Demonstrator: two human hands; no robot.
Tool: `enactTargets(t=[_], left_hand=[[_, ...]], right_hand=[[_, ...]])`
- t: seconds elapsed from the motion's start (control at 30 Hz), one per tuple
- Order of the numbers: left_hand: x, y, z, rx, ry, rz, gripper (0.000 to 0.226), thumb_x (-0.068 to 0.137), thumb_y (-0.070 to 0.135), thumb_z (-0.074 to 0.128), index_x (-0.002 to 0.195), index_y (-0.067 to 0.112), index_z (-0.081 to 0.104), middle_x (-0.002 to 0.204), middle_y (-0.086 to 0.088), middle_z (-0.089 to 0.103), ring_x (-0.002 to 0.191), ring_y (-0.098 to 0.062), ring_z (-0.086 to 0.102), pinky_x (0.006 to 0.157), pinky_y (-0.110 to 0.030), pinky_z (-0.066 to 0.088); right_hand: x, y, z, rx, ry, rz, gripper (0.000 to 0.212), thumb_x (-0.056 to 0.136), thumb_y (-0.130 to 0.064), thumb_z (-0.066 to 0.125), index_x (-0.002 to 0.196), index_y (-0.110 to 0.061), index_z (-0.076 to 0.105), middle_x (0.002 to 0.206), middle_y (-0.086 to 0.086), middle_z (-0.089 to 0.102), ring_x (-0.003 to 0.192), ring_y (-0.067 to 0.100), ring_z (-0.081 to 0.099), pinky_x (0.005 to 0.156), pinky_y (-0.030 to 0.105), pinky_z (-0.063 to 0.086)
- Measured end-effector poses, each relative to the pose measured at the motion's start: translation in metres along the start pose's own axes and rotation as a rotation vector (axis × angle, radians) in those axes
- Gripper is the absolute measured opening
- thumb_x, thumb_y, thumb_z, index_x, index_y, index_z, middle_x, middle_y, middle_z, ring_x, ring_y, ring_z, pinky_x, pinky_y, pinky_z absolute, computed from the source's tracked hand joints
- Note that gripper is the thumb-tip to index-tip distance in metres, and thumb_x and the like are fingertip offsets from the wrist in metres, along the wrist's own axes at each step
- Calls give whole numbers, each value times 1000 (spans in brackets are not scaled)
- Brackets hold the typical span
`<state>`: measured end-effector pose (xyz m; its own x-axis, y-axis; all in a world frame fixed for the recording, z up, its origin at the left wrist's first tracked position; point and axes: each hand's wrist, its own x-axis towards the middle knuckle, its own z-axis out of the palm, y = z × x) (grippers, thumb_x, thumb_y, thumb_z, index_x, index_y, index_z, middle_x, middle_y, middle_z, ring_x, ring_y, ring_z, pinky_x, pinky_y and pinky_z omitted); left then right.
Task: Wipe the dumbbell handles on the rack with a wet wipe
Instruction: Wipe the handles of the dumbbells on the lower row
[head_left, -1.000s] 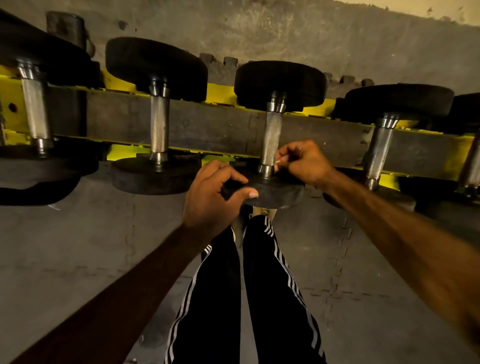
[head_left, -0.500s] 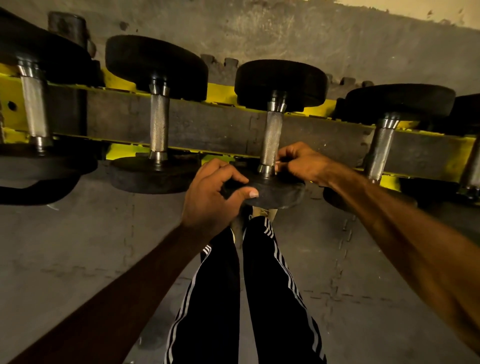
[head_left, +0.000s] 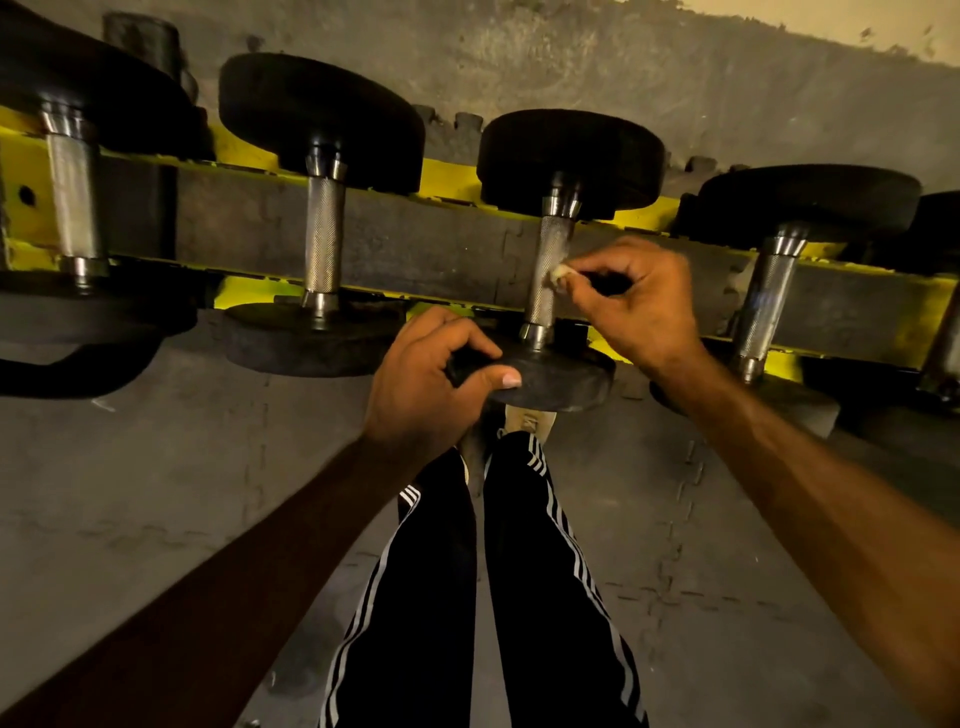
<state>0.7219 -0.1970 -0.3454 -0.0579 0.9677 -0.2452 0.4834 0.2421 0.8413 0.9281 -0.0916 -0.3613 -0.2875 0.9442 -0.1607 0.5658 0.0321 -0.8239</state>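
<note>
On the rack (head_left: 447, 179), left hand (head_left: 421, 384) grips the dumbbell's near weight (head_left: 561, 379) — right hand (head_left: 644, 306) pinches a wet wipe (head_left: 558, 273) against its handle (head_left: 548, 270).

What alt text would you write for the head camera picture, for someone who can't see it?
A person's right hand pinches a small wadded wet wipe against a knurled dumbbell handle on a yellow rack, while the left hand grips the same dumbbell's near weight. More dumbbells sit on either side; legs in black striped trousers show below.

Right hand (head_left: 641, 306) higher up handle (head_left: 551, 239)
</note>
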Motion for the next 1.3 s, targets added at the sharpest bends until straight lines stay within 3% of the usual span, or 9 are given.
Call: enactTargets(t=[0.17, 0.37, 0.5, 0.67, 0.8, 0.97, 1.13, 1.2, 1.3], left_hand=[[1, -3, 2, -11, 19, 5, 26, 74, 41, 79, 84, 18, 71, 92, 5, 60, 89, -22, 61, 75, -47, 53], [0, -3, 2, -34, 20, -17, 29, 73, 44, 78, 85, 18, 71, 93, 6, 60, 90, -21, 61, 77, -47, 54], [0, -3, 1, -39, 8, -24, 31, 72, 46, 77, 86, 19, 70, 94, 6, 60, 92, -20, 61, 79, -47, 54], [-1, -1, 0, -35, 7, -25, 31, 73, 46, 75, 87, 19, 71, 94, 6, 60, 93, -19, 61, 80, -46, 53], [-1, -1, 1, -37, 18, -28, 30, 73, 45, 76, 87, 19, 71, 94, 6, 60, 93, -19, 61, 80, -47, 53], [-3, 0, 2, -39, 25, -39, 29, 74, 44, 77, 88, 19, 70, 95, 6, 60, 94, -20, 61, 81, -47, 53], [-3, 1, 2, -36, 40, -14, 28, 74, 41, 77, 87, 17, 71, 92, 5, 60, 92, -21, 61, 81, -46, 52], [-4, 0, 2, -38, 41, -15, 29, 74, 43, 77, 87, 18, 71, 93, 5, 60, 93, -21, 61, 81, -46, 53], [-4, 0, 3, -37, 37, -18, 31, 74, 44, 76, 88, 17, 71, 94, 4, 61, 93, -19, 61, 81, -46, 53]], right_hand=[[0, -8, -1, -190, -442, -200, 5, 80, -10, 80, 84, -12, 78, 83, 1, 70, 75, 9, 65, 69, 36, 58], [17, -17, 4, -265, -117, -206, 10, 86, -21, 75, 87, -11, 75, 91, 5, 65, 82, 14, 61, 68, 31, 54], [16, -23, 1, -415, -623, -281, 8, 85, -19, 73, 89, -12, 74, 88, 3, 63, 82, 18, 60, 71, 36, 53], [22, -24, 4, -401, -188, -239, 19, 89, -17, 68, 107, -12, 74, 106, 8, 68, 98, 21, 63, 79, 32, 53], [25, -38, 8, -611, -627, -380, 10, 83, -9, 65, 90, -7, 73, 101, 12, 59, 95, 30, 59, 74, 39, 50], [34, -29, 0, -552, -317, -306, 11, 84, -10, 66, 85, -8, 77, 95, 8, 62, 89, 25, 61, 69, 36, 53], [12, -28, -3, -646, -634, -350, 17, 84, -11, 70, 101, -13, 73, 120, 7, 54, 105, 25, 58, 78, 27, 44], [17, -21, -10, -569, -525, -327, 13, 82, -8, 73, 94, -13, 75, 115, 5, 58, 102, 24, 60, 77, 30, 50], [14, -13, -8, -375, -159, -185, 13, 80, -8, 78, 93, -11, 79, 98, 6, 69, 89, 19, 65, 74, 37, 57]])
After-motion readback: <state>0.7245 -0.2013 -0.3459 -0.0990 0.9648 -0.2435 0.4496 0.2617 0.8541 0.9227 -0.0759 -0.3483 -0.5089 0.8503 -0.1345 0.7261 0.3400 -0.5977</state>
